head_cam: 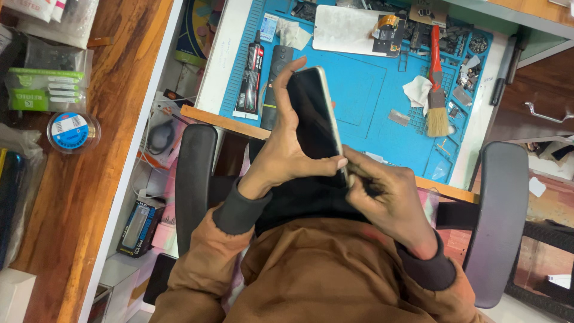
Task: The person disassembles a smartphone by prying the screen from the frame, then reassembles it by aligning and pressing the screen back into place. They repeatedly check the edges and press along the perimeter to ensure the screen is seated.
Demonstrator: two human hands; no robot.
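I see a phone (314, 122) held up over the lap, in the middle of the view, just on the near side of the blue mat (365, 101) — dark glass facing left, pale edge toward the camera. Left hand (281, 152) wraps it from the left: fingers curled over the far end and the glass side, thumb pressed along the near edge, so that hand is clamped on the phone. Right hand (388, 200) sits at the phone's near corner, fingers pinched together right at the edge. I cannot tell if they hold a small tool or just the rim; there is a dark blur there.

Handling, as I judge it: light, stiff and thin, with smooth slippery glass that is fragile if bent or dropped. Best held by the long side edges, not by the face — as the left hand does.

On the mat, far from the hands: a brush (437, 96) with a red handle on the right, a glue tube (252, 78) and a dark remote (275, 84) on the left, and a pale back panel (350, 30) at the far side. Chair armrests (194, 179) flank the lap.
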